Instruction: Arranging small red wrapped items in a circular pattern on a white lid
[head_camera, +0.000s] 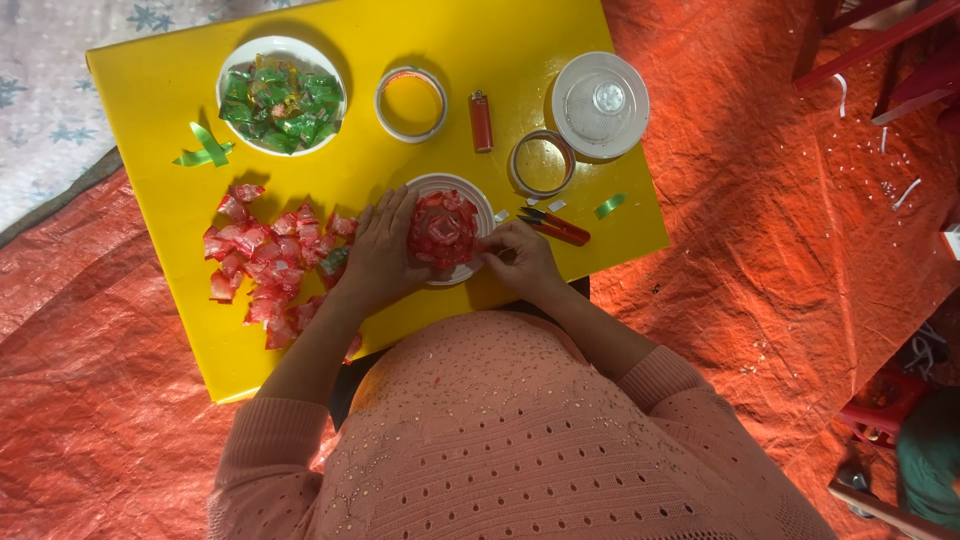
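Observation:
A round red cluster of wrapped candies (443, 229) rests on a white plate (478, 192) on the yellow table (500, 40). My left hand (381, 250) cups the cluster's left side, fingers spread against it. My right hand (522, 255) pinches its right edge with curled fingers. A pile of loose red candies (262, 258) lies just left of my left hand.
A white bowl of green candies (281, 95) sits at the back left, with a green ribbon piece (206, 150) beside it. Two tape rolls (410, 103), a red lighter (481, 121), a clear lid (600, 104), and red-handled scissors (556, 226) lie nearby. Orange tarp (780, 220) surrounds the table.

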